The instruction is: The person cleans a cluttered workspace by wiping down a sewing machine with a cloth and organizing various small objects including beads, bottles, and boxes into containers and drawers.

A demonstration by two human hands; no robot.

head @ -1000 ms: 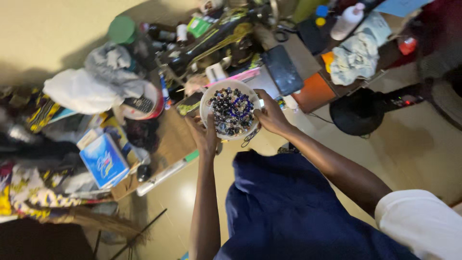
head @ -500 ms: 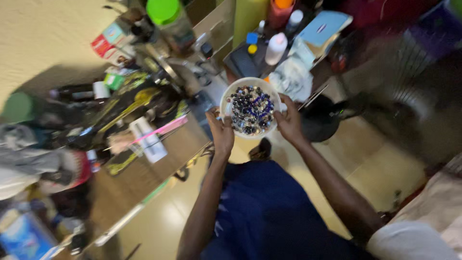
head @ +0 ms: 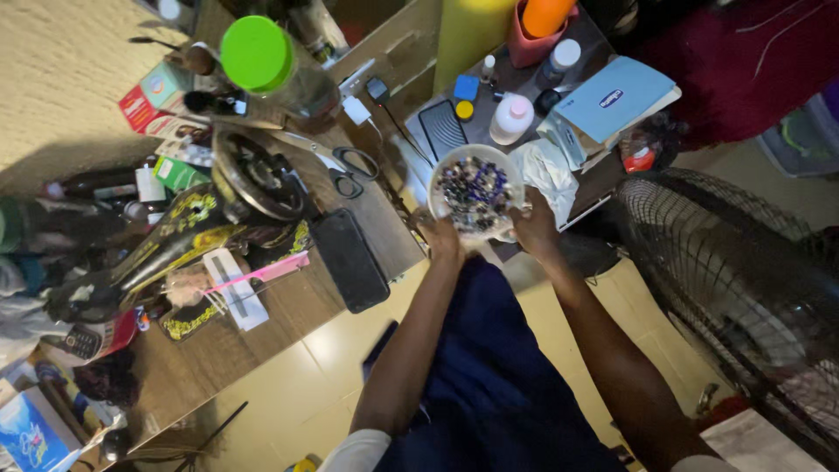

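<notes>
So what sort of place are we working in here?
Probably a home craft corner: both hands hold a white bowl of beads over a crowded wooden table with scissors, bottles and boxes, and a standing fan sits on the tiled floor.

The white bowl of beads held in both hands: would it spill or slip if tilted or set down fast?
The white bowl looks nearly full of loose round beads, so a tilt would probably send them rolling out. Left hand and right hand grip opposite rims, suggesting some weight. The smooth wall may be slippery.
</notes>
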